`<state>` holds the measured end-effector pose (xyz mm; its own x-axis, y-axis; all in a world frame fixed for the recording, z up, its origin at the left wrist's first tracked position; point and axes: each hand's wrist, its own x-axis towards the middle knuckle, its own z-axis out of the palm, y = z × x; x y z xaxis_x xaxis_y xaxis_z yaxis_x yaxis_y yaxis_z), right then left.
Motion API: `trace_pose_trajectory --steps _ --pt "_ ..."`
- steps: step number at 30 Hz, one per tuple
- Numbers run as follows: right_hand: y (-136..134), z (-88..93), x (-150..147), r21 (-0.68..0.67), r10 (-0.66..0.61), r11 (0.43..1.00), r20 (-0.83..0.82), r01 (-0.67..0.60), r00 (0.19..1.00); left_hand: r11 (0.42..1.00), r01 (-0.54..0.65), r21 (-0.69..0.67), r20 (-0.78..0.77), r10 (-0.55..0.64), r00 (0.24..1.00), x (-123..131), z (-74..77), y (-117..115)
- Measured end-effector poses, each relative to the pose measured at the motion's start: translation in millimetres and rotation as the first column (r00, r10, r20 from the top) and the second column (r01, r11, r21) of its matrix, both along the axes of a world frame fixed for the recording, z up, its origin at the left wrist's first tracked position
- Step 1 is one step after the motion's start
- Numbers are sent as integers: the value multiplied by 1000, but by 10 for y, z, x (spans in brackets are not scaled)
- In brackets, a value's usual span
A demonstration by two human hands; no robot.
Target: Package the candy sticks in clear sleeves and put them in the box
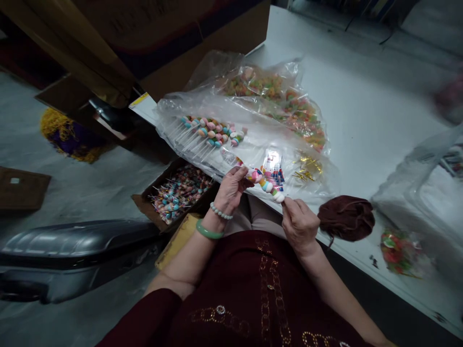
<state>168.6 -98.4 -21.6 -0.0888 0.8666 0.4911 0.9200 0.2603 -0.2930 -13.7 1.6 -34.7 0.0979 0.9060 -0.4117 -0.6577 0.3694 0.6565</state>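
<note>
Between my hands is a candy skewer [267, 186] of colourful round sweets, with a clear printed wrapper [231, 156] around its far end. My left hand [232, 189] pinches the wrapper and skewer near that end. At the near end, beside a white sweet, my right hand [301, 220] is closed around what looks like the stick, mostly hidden by the fingers. Just beyond, on clear plastic sheeting, lie a row of candy skewers [213, 129], a small stack of printed wrappers [274, 164] and some gold twist ties [308, 168].
Bags of gummy sweets [269, 84] lie at the back of the white table [347, 96]. A brown cloth pouch [347, 218] rests at right, near a small sweets bag [400, 251]. An open box of skewers [177, 193] stands lower left, beside a grey suitcase [83, 250].
</note>
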Motion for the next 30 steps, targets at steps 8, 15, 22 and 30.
trace_pose_trajectory --steps 8,15,22,30 --pt "35 5 -41 -434 -99 890 -479 -138 872 994 14 106 -120 -2 993 -14 27 -39" --pt "145 -23 -44 -590 -652 449 -730 -671 205 995 68 78 -93 -61 994 -26 34 -78" --pt "168 -133 -72 -497 -707 364 -698 -788 114 987 121 102 -125 -108 986 -53 -18 -94" --pt "68 -219 -181 -311 -47 950 -246 -33 968 987 138 76 -211 -120 970 -80 -49 -80"
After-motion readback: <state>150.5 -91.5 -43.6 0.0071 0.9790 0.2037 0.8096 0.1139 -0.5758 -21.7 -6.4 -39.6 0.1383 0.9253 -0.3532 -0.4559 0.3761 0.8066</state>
